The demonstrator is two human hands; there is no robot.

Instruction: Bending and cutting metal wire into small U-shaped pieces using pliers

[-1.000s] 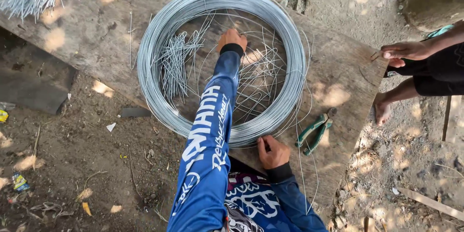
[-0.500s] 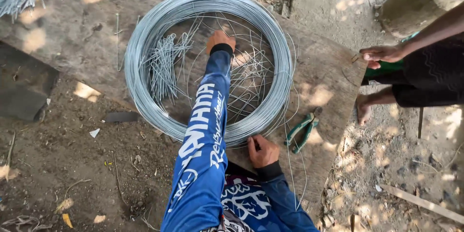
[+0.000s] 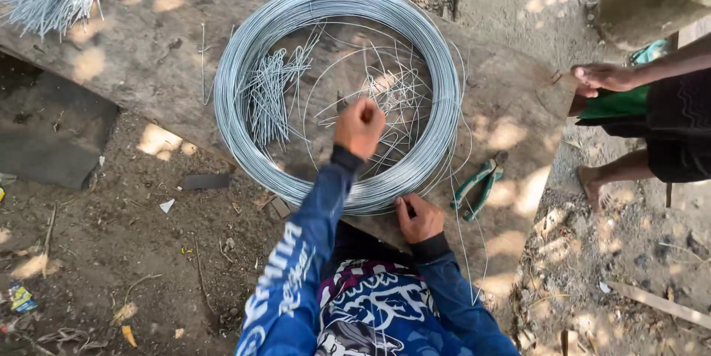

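Silver-grey wire coil (image 3: 296, 37); green-handled pliers (image 3: 478, 187); blue sleeves (image 3: 304, 252), white lettering; weathered grey-brown board (image 3: 148, 52).

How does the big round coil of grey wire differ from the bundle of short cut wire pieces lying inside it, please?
The big round coil of grey wire is wound in a wide ring; the bundle of short cut wire pieces lies straight and loosely fanned. The coil is far larger and encloses the bundle. Both are the same grey metal, resting on the worn wooden board.
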